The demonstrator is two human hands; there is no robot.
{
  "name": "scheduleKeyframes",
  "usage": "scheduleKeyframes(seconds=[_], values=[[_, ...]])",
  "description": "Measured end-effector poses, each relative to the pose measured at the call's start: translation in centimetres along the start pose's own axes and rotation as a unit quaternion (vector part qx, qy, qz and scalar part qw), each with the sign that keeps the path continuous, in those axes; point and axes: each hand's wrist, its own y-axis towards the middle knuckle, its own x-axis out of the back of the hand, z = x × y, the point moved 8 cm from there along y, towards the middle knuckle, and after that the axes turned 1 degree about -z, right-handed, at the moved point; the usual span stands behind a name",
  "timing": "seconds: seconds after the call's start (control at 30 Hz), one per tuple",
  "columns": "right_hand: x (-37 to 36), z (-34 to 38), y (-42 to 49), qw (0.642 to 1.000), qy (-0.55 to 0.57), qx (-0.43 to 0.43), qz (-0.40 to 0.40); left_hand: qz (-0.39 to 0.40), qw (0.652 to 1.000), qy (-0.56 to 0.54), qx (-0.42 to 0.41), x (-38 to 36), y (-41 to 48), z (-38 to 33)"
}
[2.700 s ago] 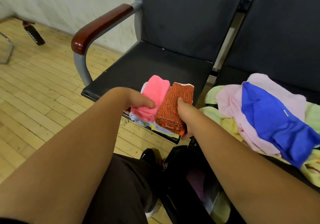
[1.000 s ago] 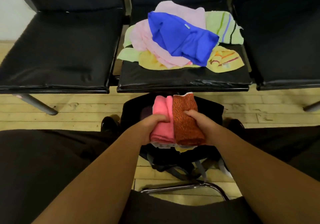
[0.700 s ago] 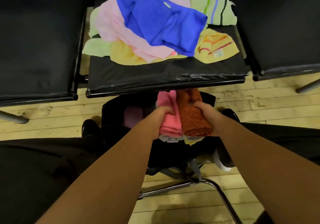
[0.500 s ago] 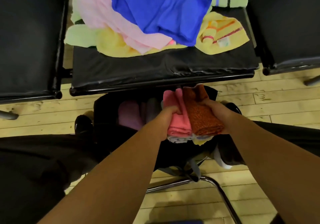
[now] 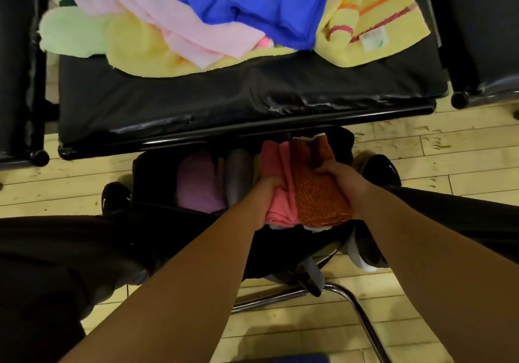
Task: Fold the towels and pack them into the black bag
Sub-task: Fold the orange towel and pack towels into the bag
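Observation:
Both hands hold a stack of folded towels over the open black bag [image 5: 157, 222] on the floor between my feet. My left hand [image 5: 266, 191] grips the pink folded towel [image 5: 276, 177] on the stack's left side. My right hand [image 5: 341, 179] grips the orange-brown folded towel [image 5: 314, 191] on its right side. Paler folded towels show under these two. Inside the bag lie a purple folded towel [image 5: 196, 183] and a grey one [image 5: 237, 177].
A heap of unfolded towels lies on the black chair seat [image 5: 224, 96] ahead: blue [image 5: 252, 0], light pink [image 5: 157, 11], green [image 5: 67, 34] and striped yellow [image 5: 373, 23]. More black seats flank it. A chrome chair leg [image 5: 356, 315] crosses the wooden floor below.
The stack was lifted off the left chair seat, carried right and brought down into the bag's right side. The view has tilted further down.

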Motion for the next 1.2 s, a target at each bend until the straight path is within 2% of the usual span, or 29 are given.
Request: scheduleKeyframes(seconds=[0.1, 0.27, 0.4, 0.63, 0.77, 0.83, 0.9, 0.93, 0.97, 1.03, 1.1, 1.13, 1.2], values=[[0.1, -0.3, 1.0, 1.000, 0.013, -0.002, -0.011, -0.031, 0.999, 0.000, -0.040, 0.4, 2.2, 0.0], [-0.7, -1.5, 3.0, 0.999, 0.023, 0.011, -0.030, -0.109, 0.982, 0.068, -0.138, 2.5, 4.6, -0.6], [-1.3, -3.1, 5.0, 0.999, -0.004, 0.002, -0.045, -0.148, 0.951, 0.198, -0.185, 3.6, 3.6, -1.2], [-0.2, -2.3, 7.7, 0.993, -0.087, 0.033, -0.077, -0.186, 0.880, 0.405, -0.166, 3.1, 4.4, -2.5], [-0.2, -2.0, 7.8, 0.982, -0.166, 0.036, -0.081, -0.206, 0.796, 0.547, -0.157, 2.4, 4.0, -4.9], [0.1, -2.0, 7.6, 0.968, -0.231, 0.046, -0.091, -0.239, 0.772, 0.555, -0.198, 2.1, 2.4, -6.6], [0.1, -1.9, 7.7, 0.958, -0.270, 0.050, -0.084, -0.274, 0.769, 0.516, -0.259, 1.1, 0.3, -8.6], [0.1, -1.8, 7.7, 0.956, -0.278, 0.051, -0.079, -0.273, 0.764, 0.502, -0.300, 0.1, -0.8, -9.5], [0.0, -1.6, 7.6, 0.955, -0.284, 0.056, -0.069, -0.248, 0.741, 0.515, -0.351, -1.5, -1.4, -10.0], [-0.4, -1.5, 6.9, 0.964, -0.255, 0.067, -0.032, -0.142, 0.724, 0.528, -0.420, -4.4, -1.8, -9.7], [-0.1, -2.4, 6.2, 0.989, -0.142, 0.024, 0.020, -0.045, 0.750, 0.524, -0.402, -5.3, -0.6, -8.2], [0.5, -3.0, 5.7, 0.996, -0.081, 0.000, 0.047, -0.042, 0.756, 0.528, -0.386, -5.2, -0.1, -7.8], [1.6, -3.4, 5.0, 0.997, 0.032, -0.012, 0.075, -0.071, 0.742, 0.556, -0.368, -4.9, 0.6, -7.1]])
